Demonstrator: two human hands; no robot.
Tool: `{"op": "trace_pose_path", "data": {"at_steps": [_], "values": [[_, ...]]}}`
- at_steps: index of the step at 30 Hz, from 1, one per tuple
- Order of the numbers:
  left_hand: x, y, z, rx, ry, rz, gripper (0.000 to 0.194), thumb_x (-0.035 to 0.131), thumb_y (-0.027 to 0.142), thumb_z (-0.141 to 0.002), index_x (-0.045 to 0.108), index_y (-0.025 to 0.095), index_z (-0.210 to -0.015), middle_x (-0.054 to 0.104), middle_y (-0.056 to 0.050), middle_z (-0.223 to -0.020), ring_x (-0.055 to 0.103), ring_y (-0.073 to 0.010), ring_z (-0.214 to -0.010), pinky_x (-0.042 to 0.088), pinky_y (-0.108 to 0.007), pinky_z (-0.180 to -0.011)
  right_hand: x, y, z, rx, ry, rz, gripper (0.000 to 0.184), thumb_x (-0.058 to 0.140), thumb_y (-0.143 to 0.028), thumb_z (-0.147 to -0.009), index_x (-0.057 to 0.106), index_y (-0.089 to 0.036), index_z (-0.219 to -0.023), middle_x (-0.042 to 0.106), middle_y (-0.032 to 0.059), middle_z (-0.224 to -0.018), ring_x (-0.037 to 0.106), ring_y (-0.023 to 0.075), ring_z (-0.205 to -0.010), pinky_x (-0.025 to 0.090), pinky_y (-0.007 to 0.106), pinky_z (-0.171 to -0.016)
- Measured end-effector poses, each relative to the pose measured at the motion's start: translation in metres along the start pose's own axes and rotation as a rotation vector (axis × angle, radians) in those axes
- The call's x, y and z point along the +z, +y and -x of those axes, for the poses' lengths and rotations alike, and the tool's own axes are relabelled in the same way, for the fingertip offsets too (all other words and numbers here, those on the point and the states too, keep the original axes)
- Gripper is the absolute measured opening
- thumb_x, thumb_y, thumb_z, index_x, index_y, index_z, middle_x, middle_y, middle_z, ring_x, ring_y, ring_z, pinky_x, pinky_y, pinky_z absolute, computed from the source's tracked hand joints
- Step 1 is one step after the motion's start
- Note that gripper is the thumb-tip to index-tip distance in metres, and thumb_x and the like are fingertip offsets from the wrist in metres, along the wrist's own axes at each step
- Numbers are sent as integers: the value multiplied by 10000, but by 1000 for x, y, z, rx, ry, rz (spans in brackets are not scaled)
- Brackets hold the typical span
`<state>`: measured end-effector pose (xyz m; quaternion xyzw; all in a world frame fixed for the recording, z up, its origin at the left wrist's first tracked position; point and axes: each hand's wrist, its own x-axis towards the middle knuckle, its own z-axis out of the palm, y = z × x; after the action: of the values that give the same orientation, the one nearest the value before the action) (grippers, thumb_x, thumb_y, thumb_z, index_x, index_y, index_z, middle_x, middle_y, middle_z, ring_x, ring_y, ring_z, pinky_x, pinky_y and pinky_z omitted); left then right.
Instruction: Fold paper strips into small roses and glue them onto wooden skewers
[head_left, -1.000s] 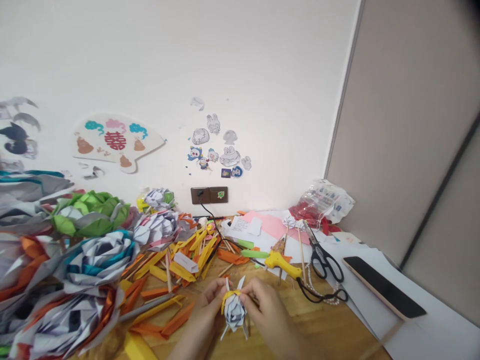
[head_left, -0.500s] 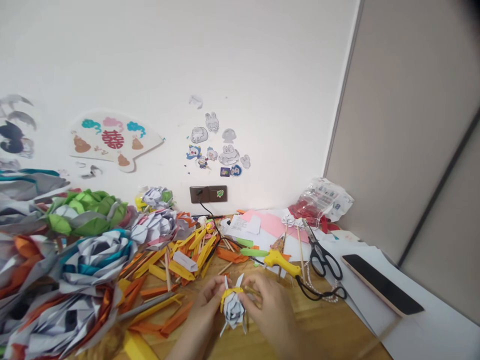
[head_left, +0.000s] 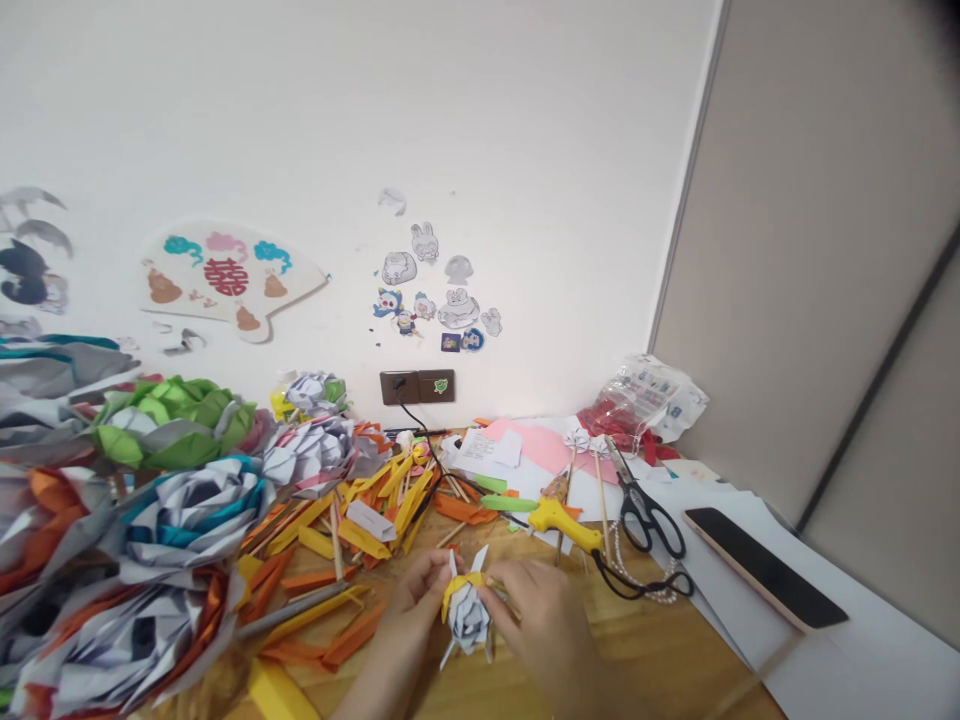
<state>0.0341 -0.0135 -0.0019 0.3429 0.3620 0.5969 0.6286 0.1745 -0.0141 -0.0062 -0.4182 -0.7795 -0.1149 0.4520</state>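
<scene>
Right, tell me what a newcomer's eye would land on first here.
Probably the heap of big folded-paper flowers along the left, in white, green, teal and orange. Next, perhaps, the small grey-white paper piece with a yellow strip, held between both hands at the front centre.

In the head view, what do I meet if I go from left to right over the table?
Green-and-white paper flower, left hand, white-and-yellow paper flower, right hand, black-handled scissors, phone.
</scene>
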Motion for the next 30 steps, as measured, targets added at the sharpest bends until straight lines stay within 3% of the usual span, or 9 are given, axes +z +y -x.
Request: {"op": "trace_pose_path", "data": {"at_steps": [15, 25, 27, 30], "values": [[-10, -9, -7, 44, -22, -41, 246, 756, 341, -609, 602, 163, -680, 542, 39, -566, 466, -79, -509, 351, -188, -504, -1, -1, 0, -26, -74, -2, 303, 368, -218, -914, 573, -192, -692, 619, 15, -596, 574, 158, -544, 327, 259, -518], [-11, -8, -7, 15, -41, -69, 267, 758, 351, -604, 582, 156, -651, 526, 42, -548, 447, -72, -491, 344, -193, -504, -2, 2, -1, -187, -145, 102, 267, 391, -108, -870, 632, -171, -774, 614, 30, -562, 573, 171, -515, 335, 256, -480], [-9, -7, -5, -7, -44, -43, 250, 754, 338, -615, 587, 158, -662, 534, 41, -549, 461, -75, -493, 354, -194, -509, -3, 2, -2, -150, -149, 38, 245, 409, -113, -850, 643, -167, -805, 629, 34, -576, 580, 175, -518, 355, 254, -484], [-5, -5, -2, -40, -22, 39, 233, 758, 299, -618, 607, 166, -736, 586, 27, -586, 509, -88, -518, 383, -199, -529, -9, 2, -8, 33, -115, -156, 250, 423, -135, -825, 648, -169, -928, 682, 49, -700, 626, 179, -622, 421, 247, -568]]}}
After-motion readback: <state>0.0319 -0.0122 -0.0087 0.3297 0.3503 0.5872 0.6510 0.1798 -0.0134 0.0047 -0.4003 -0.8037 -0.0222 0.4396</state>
